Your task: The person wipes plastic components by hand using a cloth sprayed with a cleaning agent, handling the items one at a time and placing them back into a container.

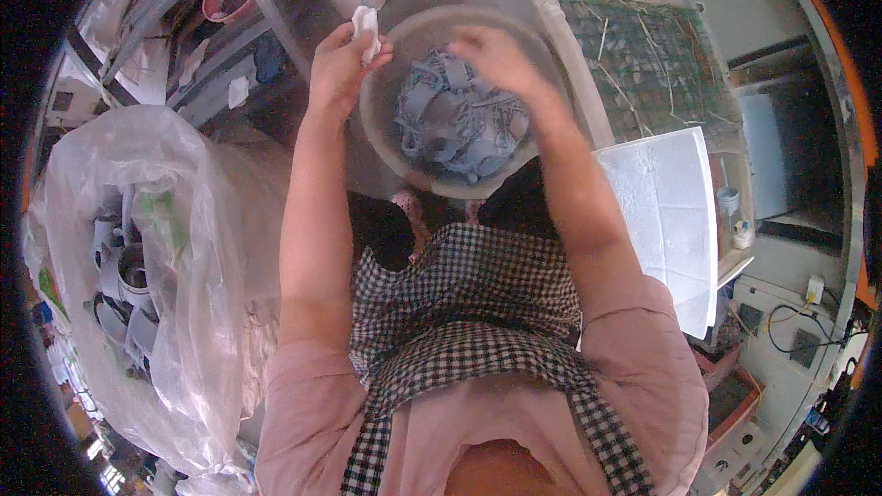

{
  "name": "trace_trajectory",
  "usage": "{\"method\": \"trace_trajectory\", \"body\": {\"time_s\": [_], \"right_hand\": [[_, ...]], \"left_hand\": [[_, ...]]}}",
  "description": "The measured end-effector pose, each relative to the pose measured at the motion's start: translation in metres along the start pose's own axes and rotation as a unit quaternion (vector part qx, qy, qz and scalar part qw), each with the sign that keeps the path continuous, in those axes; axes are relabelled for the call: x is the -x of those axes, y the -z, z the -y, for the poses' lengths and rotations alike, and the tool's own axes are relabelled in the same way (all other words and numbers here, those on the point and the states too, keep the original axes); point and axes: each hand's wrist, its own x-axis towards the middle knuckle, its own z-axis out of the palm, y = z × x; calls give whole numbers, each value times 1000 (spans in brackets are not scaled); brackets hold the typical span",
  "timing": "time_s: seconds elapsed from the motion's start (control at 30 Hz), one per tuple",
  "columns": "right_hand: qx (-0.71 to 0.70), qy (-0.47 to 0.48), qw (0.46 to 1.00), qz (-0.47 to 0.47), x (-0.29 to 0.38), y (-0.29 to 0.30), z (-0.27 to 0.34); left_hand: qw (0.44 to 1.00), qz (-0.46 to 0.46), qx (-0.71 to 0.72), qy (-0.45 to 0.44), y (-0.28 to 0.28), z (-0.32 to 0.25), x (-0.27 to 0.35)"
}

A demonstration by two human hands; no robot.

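A crumpled white cloth or tissue [367, 33] is pinched between the thumb and fingers of my left hand [344, 58], at the left rim of a round basin [382, 158]. Grey moulded pieces [462, 110], apparently plastic, fill much of the basin; many are tangled together. Over the basin's far right side is my right hand [486, 55], blurred, its fingers loosely bent. Whether those fingers hold something small cannot be made out. The basin stands before my knees.
On my left, a clear plastic bag [200, 331] holds grey cylindrical parts [134, 272]. A netted crate [641, 62] stands at right, with a white sheet or board [661, 220] near my right arm. Metal frame bars [269, 7] rise at the far left.
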Motion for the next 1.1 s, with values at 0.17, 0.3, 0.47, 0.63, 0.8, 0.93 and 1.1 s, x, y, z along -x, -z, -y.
{"method": "trace_trajectory", "body": {"time_s": [0.17,0.3,0.47,0.63,0.8,0.93,1.1], "right_hand": [[-162,-6,987,-3,-1,61,-19],[-178,-11,982,63,11,49,-4],[-303,-12,949,84,15,22,-13],[-371,-68,924,61,24,33,-7],[-379,-38,924,38,31,41,0],[-408,-43,912,15,39,47,9],[-368,42,929,6,35,34,21]], "left_hand": [[995,24,-96,8,-10,3,-3],[960,123,-251,-12,-27,29,-8],[914,169,-360,-81,-45,49,-11],[981,151,-118,36,-57,22,3],[984,133,70,90,-61,22,6],[983,149,94,54,-70,23,15],[980,122,141,70,-63,27,19]]}}
